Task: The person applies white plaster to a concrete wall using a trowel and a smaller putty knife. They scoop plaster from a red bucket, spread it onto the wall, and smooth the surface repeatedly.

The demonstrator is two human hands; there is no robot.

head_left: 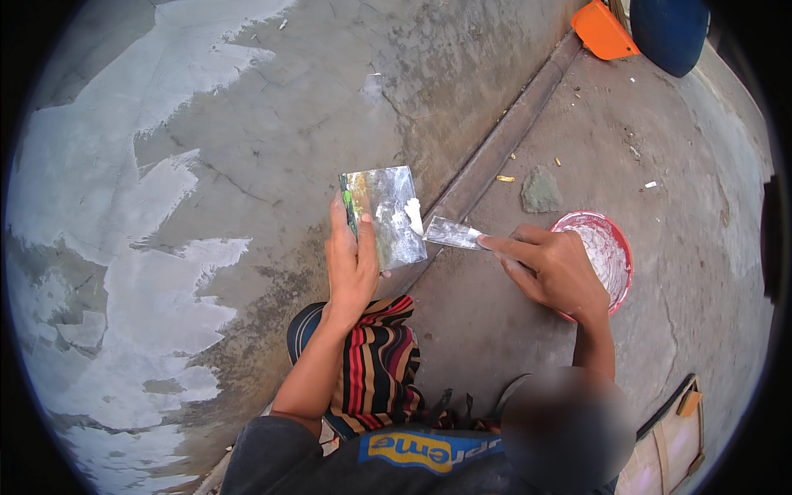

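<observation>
Dark shirt cloth [280, 462] with a blue-and-yellow printed patch fills the lower edge, closest to the camera. Beyond it, striped fabric [375, 355] in black, red and tan shows between the forearms. The left hand [351, 268] grips a flat rectangular plate [384, 235] near the middle of the view, its thumb laid on the smeared face. A thick dab of white paste [414, 216] sits by the plate's right edge. The right hand [553, 264] is closed on a flat-bladed scraper [452, 233], whose tip points left and reaches that edge; whether they touch, I cannot tell. Partly behind the right hand stands a red tub [630, 262], coated inside with white paste. A grey stone [541, 190] lies near it on the floor [495, 330], while pale patches spread across the grey wall [280, 165] at left.
</observation>
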